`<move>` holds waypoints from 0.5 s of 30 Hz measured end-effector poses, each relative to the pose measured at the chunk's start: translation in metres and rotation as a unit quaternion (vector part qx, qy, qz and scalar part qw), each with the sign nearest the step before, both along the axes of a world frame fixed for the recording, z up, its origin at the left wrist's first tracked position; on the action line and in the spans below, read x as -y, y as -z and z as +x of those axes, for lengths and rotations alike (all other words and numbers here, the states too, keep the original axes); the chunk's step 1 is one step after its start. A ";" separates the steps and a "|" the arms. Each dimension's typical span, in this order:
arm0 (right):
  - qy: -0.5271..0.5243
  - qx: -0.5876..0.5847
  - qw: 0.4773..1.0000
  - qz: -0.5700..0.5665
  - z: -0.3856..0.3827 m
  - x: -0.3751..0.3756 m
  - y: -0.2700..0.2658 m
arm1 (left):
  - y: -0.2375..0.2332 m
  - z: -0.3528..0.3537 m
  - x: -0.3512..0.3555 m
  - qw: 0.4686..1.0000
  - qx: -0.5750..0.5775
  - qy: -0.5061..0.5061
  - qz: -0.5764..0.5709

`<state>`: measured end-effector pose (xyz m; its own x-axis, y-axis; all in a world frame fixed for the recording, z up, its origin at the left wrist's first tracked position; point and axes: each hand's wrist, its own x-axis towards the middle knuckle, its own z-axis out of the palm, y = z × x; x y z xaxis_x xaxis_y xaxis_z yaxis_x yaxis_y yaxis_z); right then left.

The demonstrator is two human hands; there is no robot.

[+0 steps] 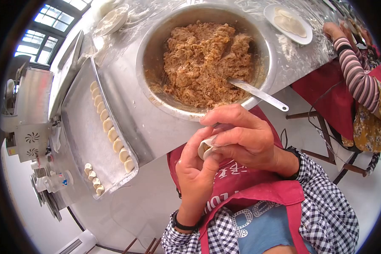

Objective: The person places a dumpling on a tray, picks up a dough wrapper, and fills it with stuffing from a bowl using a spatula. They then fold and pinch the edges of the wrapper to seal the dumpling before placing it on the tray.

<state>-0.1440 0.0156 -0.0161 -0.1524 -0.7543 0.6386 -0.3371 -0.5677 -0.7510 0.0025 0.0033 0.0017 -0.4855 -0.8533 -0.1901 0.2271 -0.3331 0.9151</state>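
Both my hands meet over my lap around a partly folded dumpling (205,148), its pale wrapper curved about some brown filling. My left hand (194,163) cups it from the left, thumb against its lower side. From the right, my right hand (247,135) pinches the wrapper's edge with thumb and fingers, hiding part of it. Just beyond my hands stands a large metal bowl (143,78) of brown minced filling (207,59). A metal spoon or spatula handle (262,95) sticks out of the filling over the bowl's right rim.
To the left, a metal tray (82,114) holds two rows of dumplings (108,125). A white plate with round wrappers (290,25) lies at the back right on the floury table. Another person's striped sleeve (357,72) shows at the right; machines (29,93) stand far left.
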 end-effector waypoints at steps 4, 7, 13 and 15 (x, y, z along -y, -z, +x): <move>-0.013 -0.027 0.999 -0.018 -0.007 0.001 0.000 | 0.000 0.000 -0.001 0.986 0.094 0.020 -0.137; -0.032 -0.070 0.996 -0.033 -0.012 0.004 0.002 | 0.000 -0.002 0.005 0.985 0.091 0.031 -0.141; -0.016 -0.012 1.000 0.023 -0.008 0.006 -0.007 | 0.003 0.000 0.005 0.998 0.010 0.024 -0.051; -0.049 -0.005 0.998 0.025 -0.011 0.005 -0.004 | -0.002 -0.001 0.005 0.996 0.053 0.029 -0.059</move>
<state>-0.1545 0.0101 -0.0117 -0.0699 -0.7957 0.6016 -0.2891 -0.5611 -0.7756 0.0011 -0.0019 0.0035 -0.5168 -0.8441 -0.1431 0.1101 -0.2313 0.9666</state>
